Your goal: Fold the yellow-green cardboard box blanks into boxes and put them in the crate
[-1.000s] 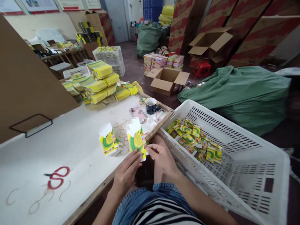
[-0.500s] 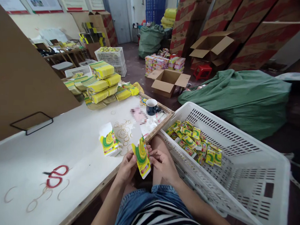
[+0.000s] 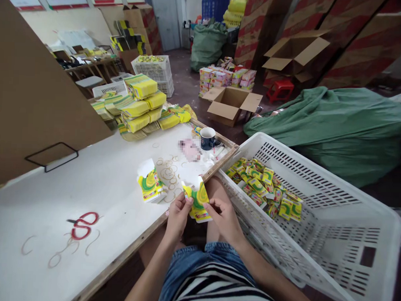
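Over my lap, by the table's edge, I hold a yellow and green printed carton [image 3: 199, 199] between both hands. My left hand [image 3: 179, 211] pinches its left side, thumb on the printed face. At the right side, my right hand [image 3: 222, 217] grips it with thumb and fingers. The carton's upper end shows white flaps. A small stack of flat cartons [image 3: 151, 184] of the same print lies on the white table [image 3: 103, 200], left of my hands. Loose rubber bands [image 3: 168, 172] are scattered beside that stack.
To my right stands a white plastic crate [image 3: 318, 242] with many small yellow boxes [image 3: 261, 183] in it. Red-handled scissors [image 3: 82, 225] lie on the table's left. A mug [image 3: 207, 139] stands near the far corner, and bundled cartons [image 3: 143, 102] are piled at the back.
The carton has turned from an edge-on, tilted pose to face me more squarely, and its shape looks wider. Both hands keep hold of it. The whole view has shifted slightly.
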The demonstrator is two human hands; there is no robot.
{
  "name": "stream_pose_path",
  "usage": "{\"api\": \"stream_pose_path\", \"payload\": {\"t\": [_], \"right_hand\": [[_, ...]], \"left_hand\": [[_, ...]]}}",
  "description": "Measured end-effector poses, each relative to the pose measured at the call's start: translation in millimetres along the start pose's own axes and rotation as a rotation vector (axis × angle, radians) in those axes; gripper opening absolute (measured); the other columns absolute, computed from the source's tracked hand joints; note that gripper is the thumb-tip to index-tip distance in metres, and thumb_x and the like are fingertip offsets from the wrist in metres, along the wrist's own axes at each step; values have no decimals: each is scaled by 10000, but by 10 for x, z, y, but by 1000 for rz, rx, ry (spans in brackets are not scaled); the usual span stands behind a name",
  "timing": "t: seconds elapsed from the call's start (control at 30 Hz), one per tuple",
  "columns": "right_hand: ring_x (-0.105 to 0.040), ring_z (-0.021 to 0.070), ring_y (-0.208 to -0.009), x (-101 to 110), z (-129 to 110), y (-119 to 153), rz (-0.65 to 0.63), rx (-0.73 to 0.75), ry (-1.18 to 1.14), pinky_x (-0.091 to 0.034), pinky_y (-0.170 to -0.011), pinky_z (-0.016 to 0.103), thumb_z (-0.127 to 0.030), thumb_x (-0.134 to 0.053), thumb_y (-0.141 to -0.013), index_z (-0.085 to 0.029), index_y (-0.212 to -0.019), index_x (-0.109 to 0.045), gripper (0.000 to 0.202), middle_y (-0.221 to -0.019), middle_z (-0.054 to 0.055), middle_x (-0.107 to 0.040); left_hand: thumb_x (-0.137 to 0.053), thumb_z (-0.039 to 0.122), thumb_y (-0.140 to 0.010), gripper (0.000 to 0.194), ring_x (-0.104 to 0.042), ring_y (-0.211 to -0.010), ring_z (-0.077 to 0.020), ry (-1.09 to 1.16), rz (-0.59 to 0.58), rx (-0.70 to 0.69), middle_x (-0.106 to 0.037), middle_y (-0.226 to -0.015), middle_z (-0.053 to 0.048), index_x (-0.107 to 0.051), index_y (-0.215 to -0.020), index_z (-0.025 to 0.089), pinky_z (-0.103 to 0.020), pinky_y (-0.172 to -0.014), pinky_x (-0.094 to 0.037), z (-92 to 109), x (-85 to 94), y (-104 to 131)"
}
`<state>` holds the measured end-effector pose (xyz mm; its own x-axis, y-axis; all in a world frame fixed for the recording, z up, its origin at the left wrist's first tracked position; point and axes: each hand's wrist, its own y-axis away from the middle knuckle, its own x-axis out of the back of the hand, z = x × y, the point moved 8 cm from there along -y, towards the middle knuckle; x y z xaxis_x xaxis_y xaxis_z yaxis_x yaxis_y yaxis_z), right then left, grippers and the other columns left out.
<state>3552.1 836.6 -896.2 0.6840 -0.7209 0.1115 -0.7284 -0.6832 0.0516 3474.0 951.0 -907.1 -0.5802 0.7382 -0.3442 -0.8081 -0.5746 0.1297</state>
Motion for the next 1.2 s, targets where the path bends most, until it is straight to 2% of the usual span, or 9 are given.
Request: {"api": "stream_pose_path", "payload": {"t": [0.2,0.4,0.47,0.6,0.77,0.9,0.97,1.07,1.2], "right_hand": [[-510,143,-607,74,17,-27,50,61,156,-417,-566,252,-437,-577,-859,-163,-819,-627,282,-691,18,-593],[-608,173,-832,134,-190,-126,-66,178,-11,-492,-707,275,-388,-568,-887,-220,-1339,-470,491,-1031,73,-645],[-609,171,-823,141,-249,-158,-136,187,-23,-490,-700,275,-396,-567,-888,-222,-1309,-508,459,-1026,70,-647],[-595,156,-721,134,-298,-173,-273,163,-45,-465,-624,264,-432,-547,-899,-174,-1020,-653,304,-919,61,-664],[-618,194,-777,174,-366,-151,-251,231,42,-475,-706,310,-439,-490,-934,-166,-814,-674,350,-796,73,-664],[-624,197,-794,269,-294,-179,-113,211,17,-491,-714,321,-449,-535,-907,-189,-1068,-618,316,-904,76,-663],[-623,200,-830,326,-245,-200,-73,197,7,-496,-740,325,-459,-558,-892,-200,-1174,-573,383,-969,80,-655],[-607,212,-895,426,-224,-222,-45,200,36,-481,-805,341,-486,-470,-933,-193,-1090,-649,377,-991,90,-660],[-610,181,-779,332,-145,-212,-240,56,-28,-483,-721,302,-428,-529,-904,-177,-1142,-624,359,-875,52,-671]], "left_hand": [[-706,298,-792,716,-699,-900,-199,-123,39,-123,-701,-995,-53,-230,-1325,264,-318,-793,-545,183,-51,87],[-659,296,-834,635,-663,-1027,-241,-140,-172,-54,-675,-1113,-96,-285,-1346,260,-371,-857,-539,218,-209,155],[-669,290,-826,539,-669,-1005,-251,-139,-231,-28,-679,-1096,-102,-384,-1282,238,-371,-840,-546,240,-246,177],[-709,256,-793,420,-694,-814,-206,-108,-286,31,-704,-963,-64,-473,-1140,231,-300,-708,-558,260,-286,220],[-727,253,-780,408,-674,-702,-149,-98,-294,67,-698,-915,-42,-471,-1097,229,-232,-630,-527,177,-317,232],[-700,282,-807,681,-692,-866,-205,-98,-279,57,-680,-1070,-84,-296,-1354,288,-272,-683,-548,106,-320,196],[-691,304,-811,610,-683,-928,-228,-130,-286,53,-673,-1109,-103,-377,-1332,255,-296,-725,-556,73,-320,176],[-669,315,-821,445,-684,-919,-226,-191,-223,32,-683,-1095,-95,-507,-1223,216,-315,-767,-560,43,-259,136],[-638,273,-831,397,-689,-893,-216,-317,-136,6,-655,-1173,-88,-548,-1214,224,-321,-775,-563,1,-192,106]]}}
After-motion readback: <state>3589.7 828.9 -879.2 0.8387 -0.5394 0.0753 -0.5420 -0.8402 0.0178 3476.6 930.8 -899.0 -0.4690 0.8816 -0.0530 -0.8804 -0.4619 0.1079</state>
